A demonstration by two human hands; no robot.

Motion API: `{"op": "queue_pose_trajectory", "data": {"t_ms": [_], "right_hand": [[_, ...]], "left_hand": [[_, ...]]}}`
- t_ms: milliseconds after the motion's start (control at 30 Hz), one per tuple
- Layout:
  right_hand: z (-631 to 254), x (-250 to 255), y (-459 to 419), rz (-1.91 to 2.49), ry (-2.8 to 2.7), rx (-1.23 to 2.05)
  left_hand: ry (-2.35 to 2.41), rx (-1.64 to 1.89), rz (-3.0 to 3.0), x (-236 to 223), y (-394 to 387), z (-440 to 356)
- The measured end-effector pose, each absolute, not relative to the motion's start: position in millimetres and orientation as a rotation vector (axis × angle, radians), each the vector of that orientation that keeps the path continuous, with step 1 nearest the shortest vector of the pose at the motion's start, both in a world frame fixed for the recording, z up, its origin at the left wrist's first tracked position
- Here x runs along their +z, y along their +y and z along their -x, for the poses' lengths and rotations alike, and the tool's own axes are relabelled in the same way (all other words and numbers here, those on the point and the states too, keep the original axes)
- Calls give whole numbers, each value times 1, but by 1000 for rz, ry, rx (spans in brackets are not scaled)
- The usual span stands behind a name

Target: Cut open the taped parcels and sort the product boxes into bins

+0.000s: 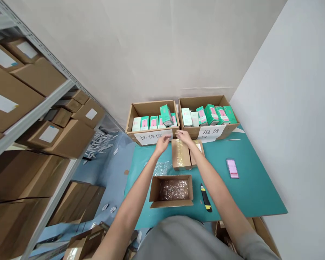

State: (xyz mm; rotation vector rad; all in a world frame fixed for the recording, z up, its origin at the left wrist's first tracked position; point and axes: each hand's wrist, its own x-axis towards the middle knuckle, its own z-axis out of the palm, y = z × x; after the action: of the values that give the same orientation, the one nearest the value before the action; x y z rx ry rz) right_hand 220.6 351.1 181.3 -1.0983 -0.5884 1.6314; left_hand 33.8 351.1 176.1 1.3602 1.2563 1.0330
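My left hand [163, 143] is in front of the labelled left carton [141, 138], fingers stretched toward the right and nothing seen in them. Close by, my right hand [183, 136] is above the far end of a taped brown box [181, 155], fingers apart and empty; whether it touches the box I cannot tell. A green-and-white box [166, 115] lies tilted on top of several similar boxes in the left carton. The right carton [219, 133] holds several more. Nearer my body stands an opened brown box [171, 206] with clear bubble wrap [173, 190] inside.
On the green table [249, 195] lie a black-and-yellow box cutter [206, 198] and a blurred pink item [233, 169]. A second brown box [197, 148] sits beside the taped one. Shelves with cartons [70, 81] stand at left; a wall [300, 90] bounds the right.
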Motion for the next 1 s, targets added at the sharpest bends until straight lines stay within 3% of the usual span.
{"op": "queue_pose_trajectory", "data": {"t_ms": [233, 467, 667, 1000], "right_hand": [[-255, 88, 158, 1536, -553, 1128], [-258, 55, 13, 1820, -461, 1237], [-238, 60, -2, 1910, -618, 1211], [-227, 83, 9, 2032, -862, 1005]], "left_hand": [[1525, 1028, -1140, 106, 213, 74], [1719, 995, -838, 72, 121, 128], [1620, 1010, -694, 54, 94, 126], [1520, 1052, -794, 68, 99, 131]]}}
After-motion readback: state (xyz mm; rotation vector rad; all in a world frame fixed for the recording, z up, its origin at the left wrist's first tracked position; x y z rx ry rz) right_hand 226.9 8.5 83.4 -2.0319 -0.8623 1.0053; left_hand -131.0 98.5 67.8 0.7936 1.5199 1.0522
